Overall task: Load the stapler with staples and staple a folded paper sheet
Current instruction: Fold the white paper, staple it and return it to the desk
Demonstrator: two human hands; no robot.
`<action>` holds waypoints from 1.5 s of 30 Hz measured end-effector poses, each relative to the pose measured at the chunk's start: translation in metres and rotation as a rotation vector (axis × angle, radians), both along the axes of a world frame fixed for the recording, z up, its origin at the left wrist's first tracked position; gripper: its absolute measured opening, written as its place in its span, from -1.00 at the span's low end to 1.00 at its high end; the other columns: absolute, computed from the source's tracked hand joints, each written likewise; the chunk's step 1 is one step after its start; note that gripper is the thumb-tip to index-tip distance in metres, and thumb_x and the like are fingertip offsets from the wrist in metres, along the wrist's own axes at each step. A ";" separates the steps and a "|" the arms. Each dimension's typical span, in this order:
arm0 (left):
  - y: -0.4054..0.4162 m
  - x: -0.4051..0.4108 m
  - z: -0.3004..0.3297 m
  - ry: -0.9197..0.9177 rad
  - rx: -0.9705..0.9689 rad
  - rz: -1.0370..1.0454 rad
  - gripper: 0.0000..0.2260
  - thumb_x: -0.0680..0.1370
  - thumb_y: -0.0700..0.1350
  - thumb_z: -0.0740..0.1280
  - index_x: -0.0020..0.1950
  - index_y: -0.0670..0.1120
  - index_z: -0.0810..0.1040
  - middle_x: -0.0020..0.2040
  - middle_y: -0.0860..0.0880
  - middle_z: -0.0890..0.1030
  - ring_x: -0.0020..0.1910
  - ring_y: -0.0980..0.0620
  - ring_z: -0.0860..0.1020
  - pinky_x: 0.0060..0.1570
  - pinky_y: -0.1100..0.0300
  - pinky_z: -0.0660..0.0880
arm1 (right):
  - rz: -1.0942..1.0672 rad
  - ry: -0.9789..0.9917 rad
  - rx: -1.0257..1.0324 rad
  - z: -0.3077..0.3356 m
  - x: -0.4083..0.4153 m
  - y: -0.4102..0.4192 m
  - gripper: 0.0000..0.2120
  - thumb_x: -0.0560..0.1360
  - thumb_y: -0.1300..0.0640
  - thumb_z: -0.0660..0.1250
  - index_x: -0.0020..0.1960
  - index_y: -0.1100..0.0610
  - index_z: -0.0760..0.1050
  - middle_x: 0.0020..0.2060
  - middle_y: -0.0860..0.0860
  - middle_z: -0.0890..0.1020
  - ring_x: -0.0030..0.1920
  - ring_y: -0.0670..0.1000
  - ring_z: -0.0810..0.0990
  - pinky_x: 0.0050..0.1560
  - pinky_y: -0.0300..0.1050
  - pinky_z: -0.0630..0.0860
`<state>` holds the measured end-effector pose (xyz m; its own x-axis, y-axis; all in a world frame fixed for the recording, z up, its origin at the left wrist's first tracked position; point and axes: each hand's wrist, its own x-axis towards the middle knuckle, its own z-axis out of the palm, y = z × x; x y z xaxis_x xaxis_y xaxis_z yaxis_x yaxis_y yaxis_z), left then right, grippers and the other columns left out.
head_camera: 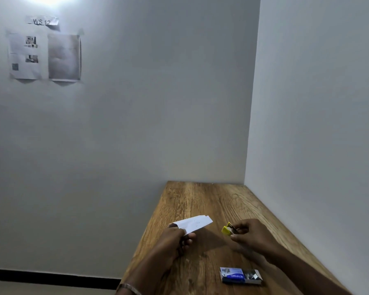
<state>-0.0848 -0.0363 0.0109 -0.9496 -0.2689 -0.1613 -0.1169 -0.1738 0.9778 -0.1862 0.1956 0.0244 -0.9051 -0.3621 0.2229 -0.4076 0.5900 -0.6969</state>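
- Left hand (pixel 175 239): grip closed on one end of the folded paper (pixel 193 224), thumb on top, fingers curled under. Paper is held just above the bench (pixel 200 199), free end pointing right and away from the person.
- Paper is white, folded into a narrow strip with an angled far end. Faint marks on the top face, too small to read.
- Right hand (pixel 250 236): grip pinched around a small yellow stapler (pixel 228 229), thumb below, fingers above. Yellow nose points left toward the paper; a bit of dark metal shows at the hand side.
- Stapler and paper are apart, a clear gap of bare wood between them. Cannot tell if the stapler is open or closed, or whether staples are inside.
- Staple box (pixel 240 275): blue and white, lying flat on the bench near the front edge, below the right forearm. Its right end is open and metal staples show inside.
- Thin bangle (pixel 129 288) on the left wrist at the bottom edge of the frame.
- Bench is wood grain, pushed into the corner of two pale walls.
- Upper left wall: two taped sheets (pixel 45 57) and a paper label (pixel 42 21) reading "WS 12" above them.
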 end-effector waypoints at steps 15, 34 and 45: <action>0.004 0.003 0.002 0.009 0.009 0.022 -0.83 0.65 -0.27 0.16 0.21 -0.11 0.29 -0.17 -0.16 0.70 -0.28 0.02 0.58 -0.35 0.24 0.48 | -0.097 0.071 0.277 -0.017 -0.003 0.022 -0.81 0.37 0.07 0.54 -0.02 0.03 0.68 -0.13 -0.08 0.69 -0.10 -0.16 0.60 -0.11 -0.25 0.54; -0.008 0.001 0.020 -0.042 -0.239 -0.007 -0.82 0.65 -0.20 0.17 0.19 -0.21 0.49 -0.14 -0.13 0.59 -0.31 0.07 0.50 -0.43 0.29 0.39 | 0.125 -0.384 -0.378 0.028 0.012 -0.061 -0.78 0.54 0.29 0.36 0.18 0.22 0.52 -0.09 0.20 0.71 -0.20 0.03 0.70 -0.13 -0.10 0.62; -0.034 0.004 -0.011 0.033 -0.778 0.266 -0.71 0.54 -0.18 0.37 0.18 0.02 0.37 -0.08 -0.04 0.62 -0.14 0.04 0.63 -0.13 0.07 0.60 | 0.105 0.039 -0.095 -0.004 0.024 -0.077 -0.81 0.43 0.16 0.49 0.00 0.02 0.55 -0.09 -0.02 0.65 -0.13 -0.08 0.67 -0.16 -0.24 0.61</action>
<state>-0.0808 -0.0702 -0.0004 -0.8394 -0.5089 0.1910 -0.1365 0.5374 0.8322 -0.1619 0.1187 0.0207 -0.8533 -0.4301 0.2947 -0.4915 0.4749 -0.7301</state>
